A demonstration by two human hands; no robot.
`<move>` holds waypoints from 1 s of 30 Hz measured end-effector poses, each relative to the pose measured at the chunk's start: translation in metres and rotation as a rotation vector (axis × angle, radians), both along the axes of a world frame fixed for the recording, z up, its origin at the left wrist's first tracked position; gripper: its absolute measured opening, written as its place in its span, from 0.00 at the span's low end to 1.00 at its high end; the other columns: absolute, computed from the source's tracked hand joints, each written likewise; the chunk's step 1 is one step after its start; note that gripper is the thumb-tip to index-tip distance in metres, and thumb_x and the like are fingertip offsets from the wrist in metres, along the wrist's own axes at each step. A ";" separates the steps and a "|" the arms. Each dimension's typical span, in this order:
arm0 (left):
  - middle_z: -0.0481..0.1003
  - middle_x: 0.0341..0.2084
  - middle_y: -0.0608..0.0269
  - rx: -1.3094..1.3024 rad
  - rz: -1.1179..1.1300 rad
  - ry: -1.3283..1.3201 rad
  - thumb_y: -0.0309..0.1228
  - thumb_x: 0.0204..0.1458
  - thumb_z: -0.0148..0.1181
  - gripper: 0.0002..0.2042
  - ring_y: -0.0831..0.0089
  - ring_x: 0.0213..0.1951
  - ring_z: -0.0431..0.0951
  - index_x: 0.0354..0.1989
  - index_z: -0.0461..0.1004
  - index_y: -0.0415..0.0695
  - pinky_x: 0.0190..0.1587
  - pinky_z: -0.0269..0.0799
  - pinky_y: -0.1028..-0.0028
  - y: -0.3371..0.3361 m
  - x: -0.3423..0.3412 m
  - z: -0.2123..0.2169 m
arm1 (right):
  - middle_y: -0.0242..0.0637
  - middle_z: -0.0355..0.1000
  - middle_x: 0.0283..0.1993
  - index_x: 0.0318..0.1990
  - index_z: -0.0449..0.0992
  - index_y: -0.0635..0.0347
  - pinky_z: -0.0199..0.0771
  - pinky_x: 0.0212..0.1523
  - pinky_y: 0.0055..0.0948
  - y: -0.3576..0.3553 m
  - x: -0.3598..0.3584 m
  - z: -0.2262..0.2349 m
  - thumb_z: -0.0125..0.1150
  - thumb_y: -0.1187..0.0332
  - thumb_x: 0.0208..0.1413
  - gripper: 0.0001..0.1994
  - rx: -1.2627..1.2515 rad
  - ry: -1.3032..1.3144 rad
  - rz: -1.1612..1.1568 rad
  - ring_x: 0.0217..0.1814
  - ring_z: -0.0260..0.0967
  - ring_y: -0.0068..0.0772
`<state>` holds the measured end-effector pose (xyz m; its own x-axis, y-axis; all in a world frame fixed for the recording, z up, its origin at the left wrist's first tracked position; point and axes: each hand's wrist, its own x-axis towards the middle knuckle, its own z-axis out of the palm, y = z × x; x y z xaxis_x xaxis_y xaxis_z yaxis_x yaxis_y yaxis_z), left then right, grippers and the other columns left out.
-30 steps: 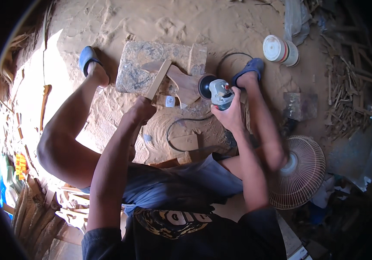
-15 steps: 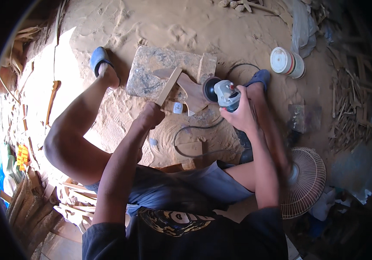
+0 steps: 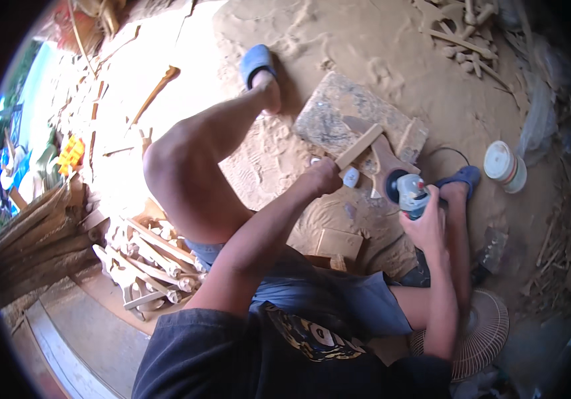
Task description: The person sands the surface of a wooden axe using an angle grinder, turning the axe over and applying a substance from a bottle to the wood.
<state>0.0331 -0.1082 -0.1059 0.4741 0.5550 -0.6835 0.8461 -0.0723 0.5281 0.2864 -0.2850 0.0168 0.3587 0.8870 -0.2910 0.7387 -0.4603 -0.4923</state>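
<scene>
My left hand (image 3: 325,177) is closed round the near end of a flat wooden stick (image 3: 360,146). The stick's far part lies across a curved, shaped piece of wood (image 3: 384,159), which rests on a stained, dusty slab (image 3: 330,110). In my right hand (image 3: 429,226) is an angle grinder (image 3: 412,193) with a dark round disc (image 3: 394,185). The disc is over the near end of the shaped wood; whether it touches, I cannot tell. A small pale block (image 3: 350,177) sits beside the stick.
A white bucket (image 3: 508,167) stands at the right, past my slippered foot (image 3: 461,181). A fan (image 3: 481,336) is at my lower right. Shaped wooden pieces (image 3: 155,263) are heaped at my left; more offcuts (image 3: 461,40) lie at the far right. Sawdust covers the ground.
The view has turned to the left, so the scene sits farther right and tilted. The grinder's disc has come over the near end of the shaped wood. Both hands keep their holds.
</scene>
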 end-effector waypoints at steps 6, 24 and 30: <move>0.74 0.23 0.45 0.191 0.060 -0.127 0.37 0.57 0.55 0.17 0.53 0.22 0.79 0.24 0.72 0.35 0.23 0.72 0.50 -0.009 -0.022 -0.032 | 0.64 0.80 0.46 0.66 0.60 0.57 0.77 0.50 0.61 0.031 0.006 -0.002 0.75 0.65 0.51 0.38 0.077 -0.052 -0.087 0.51 0.79 0.72; 0.81 0.27 0.39 -0.164 0.088 0.016 0.27 0.57 0.52 0.17 0.54 0.25 0.85 0.49 0.80 0.29 0.25 0.80 0.58 -0.003 0.008 0.002 | 0.67 0.79 0.47 0.66 0.58 0.60 0.77 0.48 0.64 0.032 0.031 0.001 0.75 0.59 0.51 0.39 -0.158 -0.066 -0.122 0.49 0.78 0.74; 0.81 0.25 0.40 0.005 0.045 0.026 0.27 0.56 0.54 0.16 0.53 0.26 0.85 0.47 0.80 0.28 0.25 0.80 0.57 -0.006 -0.018 -0.039 | 0.69 0.80 0.44 0.65 0.58 0.58 0.78 0.48 0.65 0.041 -0.002 0.002 0.75 0.62 0.50 0.39 -0.170 0.002 -0.004 0.47 0.78 0.75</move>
